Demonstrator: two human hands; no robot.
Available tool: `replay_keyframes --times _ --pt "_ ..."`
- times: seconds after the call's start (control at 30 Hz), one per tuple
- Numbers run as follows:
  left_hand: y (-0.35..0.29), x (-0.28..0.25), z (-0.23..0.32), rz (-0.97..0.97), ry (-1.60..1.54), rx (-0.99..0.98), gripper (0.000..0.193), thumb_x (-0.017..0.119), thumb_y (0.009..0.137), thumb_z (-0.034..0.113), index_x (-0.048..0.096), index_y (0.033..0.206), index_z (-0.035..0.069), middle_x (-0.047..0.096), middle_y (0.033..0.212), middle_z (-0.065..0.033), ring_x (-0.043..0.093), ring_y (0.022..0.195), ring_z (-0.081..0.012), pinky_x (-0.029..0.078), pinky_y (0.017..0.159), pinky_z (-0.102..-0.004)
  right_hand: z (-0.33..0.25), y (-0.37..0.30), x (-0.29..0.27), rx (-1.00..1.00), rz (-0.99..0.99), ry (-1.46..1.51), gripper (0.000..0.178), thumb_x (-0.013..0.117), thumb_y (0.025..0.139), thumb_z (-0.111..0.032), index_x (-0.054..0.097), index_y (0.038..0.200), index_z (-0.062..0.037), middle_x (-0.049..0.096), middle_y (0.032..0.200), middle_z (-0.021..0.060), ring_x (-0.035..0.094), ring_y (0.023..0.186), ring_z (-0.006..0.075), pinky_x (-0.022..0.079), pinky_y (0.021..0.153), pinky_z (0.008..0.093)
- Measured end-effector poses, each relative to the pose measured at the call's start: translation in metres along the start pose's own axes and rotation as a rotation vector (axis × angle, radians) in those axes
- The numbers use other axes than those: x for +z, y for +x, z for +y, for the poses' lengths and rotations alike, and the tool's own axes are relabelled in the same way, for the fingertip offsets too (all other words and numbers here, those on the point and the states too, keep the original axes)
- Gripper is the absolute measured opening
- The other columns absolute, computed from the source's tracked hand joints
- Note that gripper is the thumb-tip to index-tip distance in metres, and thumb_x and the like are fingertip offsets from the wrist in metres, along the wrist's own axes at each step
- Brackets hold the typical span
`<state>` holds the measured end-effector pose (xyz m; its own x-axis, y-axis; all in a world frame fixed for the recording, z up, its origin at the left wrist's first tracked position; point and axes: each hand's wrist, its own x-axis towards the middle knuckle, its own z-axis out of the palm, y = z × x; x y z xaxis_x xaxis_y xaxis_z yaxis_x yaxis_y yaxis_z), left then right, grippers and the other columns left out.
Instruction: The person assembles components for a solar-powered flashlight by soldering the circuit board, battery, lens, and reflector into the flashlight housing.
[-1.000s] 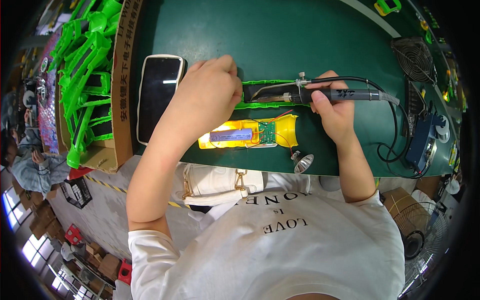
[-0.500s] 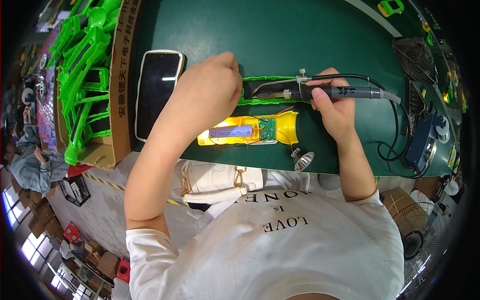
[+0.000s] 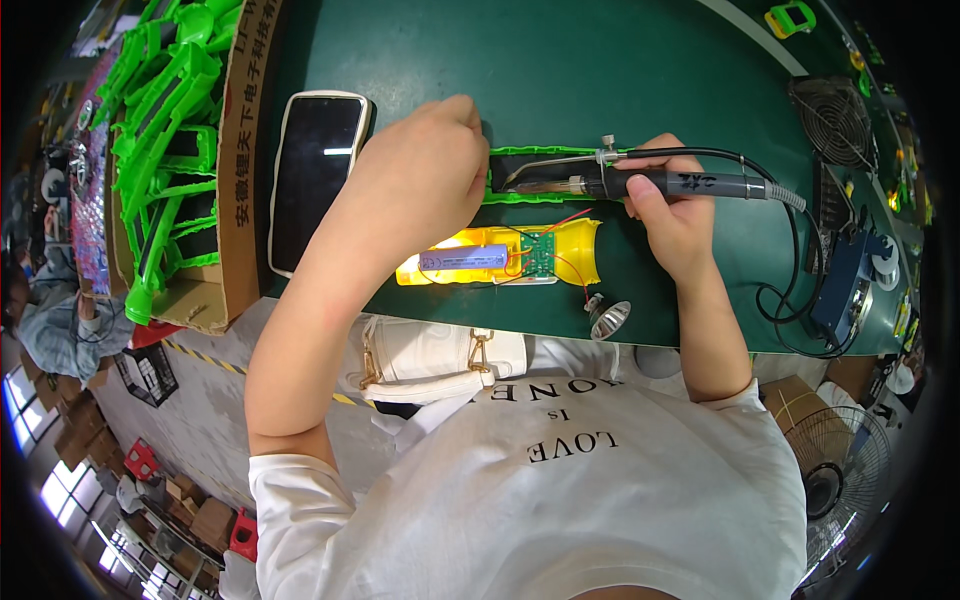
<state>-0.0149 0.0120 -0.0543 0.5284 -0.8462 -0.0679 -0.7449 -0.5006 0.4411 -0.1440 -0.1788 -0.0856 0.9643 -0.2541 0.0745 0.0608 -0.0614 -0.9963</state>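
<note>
My right hand (image 3: 668,215) grips a dark soldering iron (image 3: 728,186) with a thin metal feed tube clamped along it. Its tip points left, over the dark inside of a long green plastic casing (image 3: 545,199). Curled at the casing's left end is my left hand (image 3: 428,165), its fingertips hidden underneath, so what they pinch does not show. Nearer to me lies a yellow housing (image 3: 577,255) holding a purple cylindrical battery cell (image 3: 465,258) and a green circuit board (image 3: 538,254). Wires lead from the board to a small lamp reflector (image 3: 608,320) at the table edge.
A phone (image 3: 318,175) lies left of my left forearm. Beyond it stands a cardboard box (image 3: 240,170) full of green plastic casings (image 3: 165,150). At right are a blue soldering station (image 3: 845,285), its looping cable and a black fan (image 3: 832,120). A white bag (image 3: 420,350) sits below the table edge.
Both hands and the iron hold nearly the same pose over the casing. The whole view has shifted very slightly; nothing has been let go.
</note>
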Motion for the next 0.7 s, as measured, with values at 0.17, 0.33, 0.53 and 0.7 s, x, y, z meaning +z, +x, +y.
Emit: replay_keyframes --times 0.17,0.33,0.53,0.7 --pt "0.0000 0.0002 -0.0008 0.001 -0.011 0.003 0.002 0.057 0.066 0.001 0.058 0.067 0.000 0.051 0.080 -0.0099 0.054 0.070 -0.0260 0.044 0.064 -0.0326 0.0000 0.0009 -0.0002 -0.001 -0.004 -0.009 0.010 0.056 0.075 -0.001 0.056 0.085 -0.0005 0.051 0.084 0.0036 0.048 0.080 0.0116 0.039 0.073 0.0238" --pt "0.0007 0.0003 -0.0002 0.005 -0.002 0.011 0.002 0.057 0.066 0.002 0.058 0.066 0.000 0.051 0.080 -0.0098 0.054 0.070 -0.0261 0.044 0.063 -0.0327 -0.0003 0.0004 0.0006 -0.006 0.015 0.018 0.010 0.056 0.075 -0.001 0.056 0.085 -0.0005 0.051 0.084 0.0038 0.048 0.079 0.0113 0.039 0.073 0.0234" --pt "0.0011 -0.0015 0.0026 -0.018 0.027 -0.013 0.002 0.057 0.066 0.002 0.058 0.065 0.000 0.052 0.080 -0.0092 0.054 0.071 -0.0259 0.044 0.063 -0.0329 0.0008 0.0002 0.0000 -0.010 0.014 -0.003 0.010 0.056 0.075 -0.001 0.056 0.085 -0.0007 0.051 0.085 0.0036 0.048 0.079 0.0113 0.039 0.073 0.0234" --pt "0.0016 -0.0003 0.0014 -0.010 0.037 -0.007 0.003 0.057 0.065 0.002 0.058 0.065 0.000 0.052 0.080 -0.0088 0.054 0.071 -0.0258 0.044 0.063 -0.0328 -0.0004 0.0009 0.0002 -0.009 0.018 -0.018 0.010 0.057 0.075 -0.003 0.057 0.085 -0.0008 0.051 0.085 0.0036 0.049 0.079 0.0114 0.039 0.073 0.0236"
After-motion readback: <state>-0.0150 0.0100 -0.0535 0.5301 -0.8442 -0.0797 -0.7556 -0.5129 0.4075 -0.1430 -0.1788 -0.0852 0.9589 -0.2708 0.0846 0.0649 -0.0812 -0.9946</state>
